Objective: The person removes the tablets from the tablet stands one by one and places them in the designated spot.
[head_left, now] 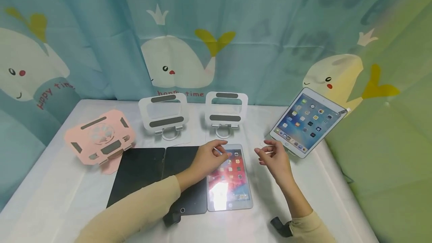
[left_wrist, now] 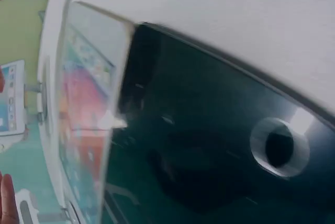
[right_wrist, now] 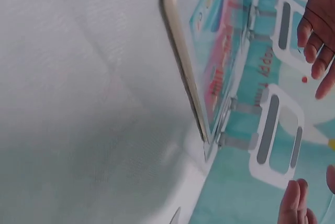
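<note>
My left hand (head_left: 210,156) hovers over the upper left part of a white-framed tablet (head_left: 248,194) with a lit pink and blue home screen, its fingers loosely bent and holding nothing. To the right of that tablet, my right hand (head_left: 276,160) hangs above the white table, fingers relaxed, nothing between them. A second white tablet (head_left: 308,119) leans tilted on a stand behind the right hand. Two dark tablets, the left one (head_left: 141,168) and the right one (head_left: 192,198), lie side by side, the right one partly hidden under my left forearm.
Two white tablet stands, one on the left (head_left: 165,123) and one on the right (head_left: 226,118), stand at the back. A pink stand (head_left: 101,136) is at the left. Behind the table hangs a blue curtain (head_left: 263,66) printed with whales.
</note>
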{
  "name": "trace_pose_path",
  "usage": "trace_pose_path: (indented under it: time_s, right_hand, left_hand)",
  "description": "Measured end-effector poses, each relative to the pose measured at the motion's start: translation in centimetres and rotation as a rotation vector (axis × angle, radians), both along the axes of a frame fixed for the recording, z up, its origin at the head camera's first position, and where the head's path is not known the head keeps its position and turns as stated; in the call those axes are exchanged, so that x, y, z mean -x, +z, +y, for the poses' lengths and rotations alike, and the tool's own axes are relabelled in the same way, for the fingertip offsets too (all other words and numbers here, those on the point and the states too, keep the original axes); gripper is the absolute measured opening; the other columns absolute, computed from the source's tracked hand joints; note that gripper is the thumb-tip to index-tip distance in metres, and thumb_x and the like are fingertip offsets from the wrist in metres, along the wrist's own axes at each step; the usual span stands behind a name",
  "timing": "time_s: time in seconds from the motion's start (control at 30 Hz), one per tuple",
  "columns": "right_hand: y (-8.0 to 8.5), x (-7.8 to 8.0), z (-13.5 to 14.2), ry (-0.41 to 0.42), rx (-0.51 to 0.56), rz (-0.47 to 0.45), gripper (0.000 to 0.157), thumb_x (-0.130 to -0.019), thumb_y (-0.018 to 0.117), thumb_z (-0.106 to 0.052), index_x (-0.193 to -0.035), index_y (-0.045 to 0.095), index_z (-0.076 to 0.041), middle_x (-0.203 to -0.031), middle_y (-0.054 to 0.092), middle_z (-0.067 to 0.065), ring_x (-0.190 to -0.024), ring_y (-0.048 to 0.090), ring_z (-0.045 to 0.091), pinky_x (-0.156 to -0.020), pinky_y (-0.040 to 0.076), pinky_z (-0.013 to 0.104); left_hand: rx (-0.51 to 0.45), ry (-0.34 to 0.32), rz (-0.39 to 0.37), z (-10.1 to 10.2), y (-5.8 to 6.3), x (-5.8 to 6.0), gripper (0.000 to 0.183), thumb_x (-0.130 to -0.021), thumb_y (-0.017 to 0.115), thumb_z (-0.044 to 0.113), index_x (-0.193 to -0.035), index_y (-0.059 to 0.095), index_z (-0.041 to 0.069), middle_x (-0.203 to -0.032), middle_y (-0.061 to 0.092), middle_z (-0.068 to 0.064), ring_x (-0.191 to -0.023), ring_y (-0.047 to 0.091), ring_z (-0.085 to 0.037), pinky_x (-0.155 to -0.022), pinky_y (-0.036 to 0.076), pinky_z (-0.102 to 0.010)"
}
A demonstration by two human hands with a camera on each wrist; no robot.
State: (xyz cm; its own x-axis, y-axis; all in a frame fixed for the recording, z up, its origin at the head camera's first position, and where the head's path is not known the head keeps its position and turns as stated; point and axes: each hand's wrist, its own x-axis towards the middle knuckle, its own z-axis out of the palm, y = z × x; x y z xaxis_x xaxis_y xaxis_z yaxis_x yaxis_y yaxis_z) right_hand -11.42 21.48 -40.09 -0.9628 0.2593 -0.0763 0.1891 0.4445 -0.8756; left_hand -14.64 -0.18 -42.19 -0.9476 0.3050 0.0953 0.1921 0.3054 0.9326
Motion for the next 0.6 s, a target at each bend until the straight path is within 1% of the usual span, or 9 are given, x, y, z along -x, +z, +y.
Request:
trace_pose_path:
  time_s: [0.17, 0.27, 0.37, 0.47, 0.6]
  right_hand:
    - [0.1, 0.2, 0.4, -0.101, 0.114, 0.097, 0.045, -0.086, 0.069, -0.010, -0.124, 0.047, 0.001, -0.091, 0.060, 0.012, -0.064, 0.061, 0.007, -0.061, 0.055, 0.021]
    - [0.3, 0.4, 0.8, -0.167, 0.138, 0.153, 0.044, -0.086, 0.068, -0.009, -0.123, 0.047, 0.002, -0.090, 0.060, 0.009, -0.063, 0.061, 0.004, -0.060, 0.054, 0.019]
    - [0.6, 0.6, 1.1, -0.236, 0.146, 0.207, 0.044, -0.086, 0.068, -0.010, -0.123, 0.048, 0.003, -0.088, 0.058, 0.004, -0.063, 0.060, 0.001, -0.060, 0.054, 0.018]
    - [1.0, 0.7, 1.5, -0.312, 0.167, 0.262, 0.043, -0.086, 0.069, -0.010, -0.122, 0.048, 0.002, -0.087, 0.056, 0.000, -0.061, 0.059, 0.000, -0.059, 0.053, 0.017]
    - [1.3, 0.8, 2.3, -0.407, 0.222, 0.346, 0.038, -0.084, 0.070, -0.008, -0.116, 0.050, -0.003, -0.085, 0.056, -0.002, -0.059, 0.059, 0.002, -0.057, 0.052, 0.016]
  left_hand:
    - [-0.025, -0.026, -0.013, 1.2, 0.3, 0.6, 0.036, -0.082, 0.072, 0.019, -0.116, 0.065, 0.010, -0.088, 0.066, -0.001, -0.069, 0.057, -0.009, -0.055, 0.046, -0.022]
    - [-0.046, -0.026, -0.014, 2.0, 0.4, 1.0, 0.032, -0.082, 0.072, 0.020, -0.113, 0.066, 0.011, -0.089, 0.066, -0.001, -0.071, 0.058, -0.010, -0.057, 0.047, -0.023]
    - [-0.071, -0.025, 0.005, 2.6, 0.6, 1.5, 0.030, -0.084, 0.070, 0.020, -0.111, 0.065, 0.011, -0.092, 0.065, -0.001, -0.075, 0.059, -0.011, -0.060, 0.049, -0.023]
    - [-0.094, -0.013, 0.053, 3.2, 0.8, 2.1, 0.029, -0.085, 0.070, 0.019, -0.112, 0.065, 0.011, -0.093, 0.065, -0.002, -0.079, 0.061, -0.013, -0.061, 0.051, -0.023]
    - [-0.133, 0.007, 0.153, 4.1, 1.2, 2.8, 0.029, -0.085, 0.070, 0.013, -0.113, 0.064, 0.010, -0.094, 0.066, -0.004, -0.081, 0.063, -0.016, -0.065, 0.052, -0.024]
